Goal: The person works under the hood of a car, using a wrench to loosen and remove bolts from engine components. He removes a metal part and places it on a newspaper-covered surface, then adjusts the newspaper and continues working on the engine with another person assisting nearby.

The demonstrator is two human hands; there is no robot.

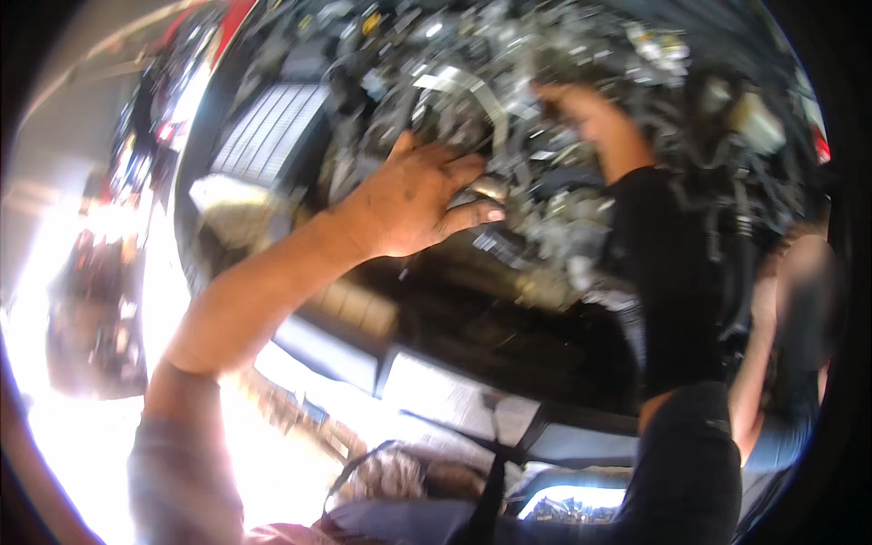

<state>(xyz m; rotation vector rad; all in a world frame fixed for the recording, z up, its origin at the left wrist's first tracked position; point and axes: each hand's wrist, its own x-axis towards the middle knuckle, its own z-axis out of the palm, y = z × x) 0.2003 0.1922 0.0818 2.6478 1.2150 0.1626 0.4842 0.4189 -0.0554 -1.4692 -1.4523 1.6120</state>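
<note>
Both my hands reach into a car's engine bay (pixel 472 313), where motion smears much of the picture. My left hand (pixel 413 195) is at the middle, its fingers and thumb closed around a small shiny, rounded metal part (pixel 489 188). What kind of part it is, I cannot make out. Farther in and to the right, my right hand (pixel 586 113) lies among blurred engine parts and hoses. Its fingers point left, too smeared to show whether they grip anything. A black sleeve (pixel 672 272) covers my right forearm. Between the hands curves a pale metallic band or pipe (pixel 495 109).
A pleated, light grey panel like an air filter (pixel 272 132) lies at the far left of the bay. A pale reservoir (pixel 758 123) sits at the right. Another person's arm (pixel 758 363) is at the right edge. White sheets (pixel 459 400) appear near my body.
</note>
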